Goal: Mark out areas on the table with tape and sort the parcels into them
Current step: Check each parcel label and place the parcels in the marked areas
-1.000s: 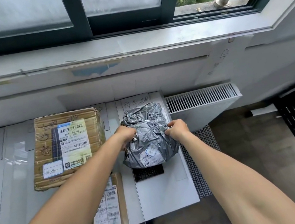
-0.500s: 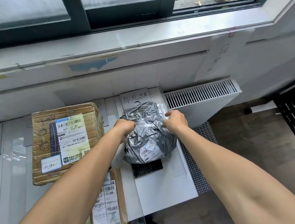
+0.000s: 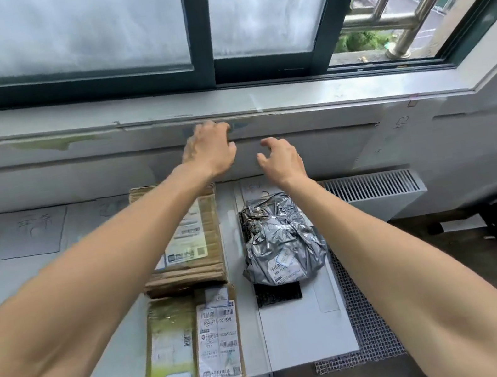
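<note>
Left hand (image 3: 209, 152) and right hand (image 3: 282, 159) hover empty, fingers loosely curled, far side; grey parcel (image 3: 279, 239) lies nearer, untouched.

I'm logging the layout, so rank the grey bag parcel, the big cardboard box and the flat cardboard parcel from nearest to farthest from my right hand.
From the right hand:
1. Grey bag parcel, just below the wrist.
2. Big cardboard box, left of it.
3. Flat cardboard parcel, lower left, nearest you.

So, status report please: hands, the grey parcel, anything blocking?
Left hand, right hand: both up near the wall, holding nothing. Grey parcel lying on the table, right of the cardboard boxes. Nothing blocking it.
</note>
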